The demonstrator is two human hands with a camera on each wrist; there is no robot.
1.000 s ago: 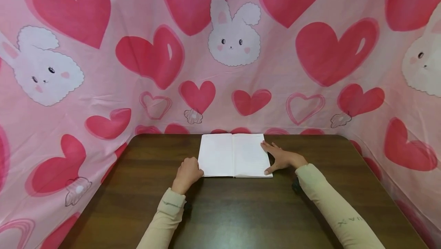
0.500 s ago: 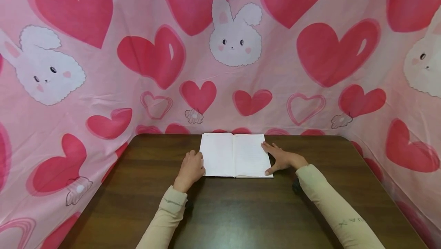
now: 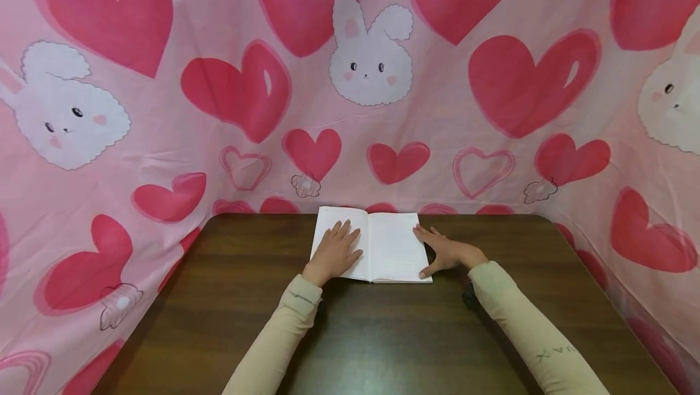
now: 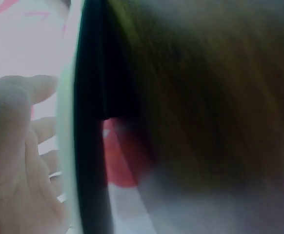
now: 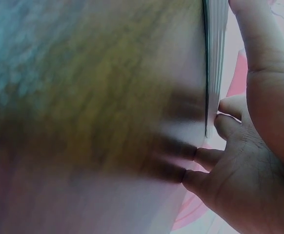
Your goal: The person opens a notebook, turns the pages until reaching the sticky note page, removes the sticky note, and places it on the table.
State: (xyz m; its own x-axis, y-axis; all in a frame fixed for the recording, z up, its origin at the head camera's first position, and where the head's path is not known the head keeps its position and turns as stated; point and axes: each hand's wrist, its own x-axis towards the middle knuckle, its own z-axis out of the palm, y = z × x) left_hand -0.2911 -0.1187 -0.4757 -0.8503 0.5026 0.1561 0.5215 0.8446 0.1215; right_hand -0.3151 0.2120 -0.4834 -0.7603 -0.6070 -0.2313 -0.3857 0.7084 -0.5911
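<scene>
An open notebook (image 3: 395, 246) with white pages lies at the far middle of the table. My left hand (image 3: 335, 252) is over its left page, fingers spread and pointing away from me. In the left wrist view that hand (image 4: 10, 156) shows beside a pale page edge (image 4: 66, 126), with a dark band along it. My right hand (image 3: 451, 253) is at the notebook's right edge, thumb near the front corner and fingers spread toward the back. The right wrist view shows the page stack (image 5: 215, 63) close to the right hand's fingertips (image 5: 200, 158), some of them down at the tabletop.
The dark wood table (image 3: 377, 340) has rounded far corners. A pink cloth (image 3: 355, 127) printed with hearts and rabbits hangs behind it and along both sides. Dark wrist devices (image 3: 469, 296) show under the sleeves.
My left hand has moved from the notebook's left edge onto the left page, its curled fingers spreading out. The left page's far edge sits slightly higher in view. My right hand has stayed put.
</scene>
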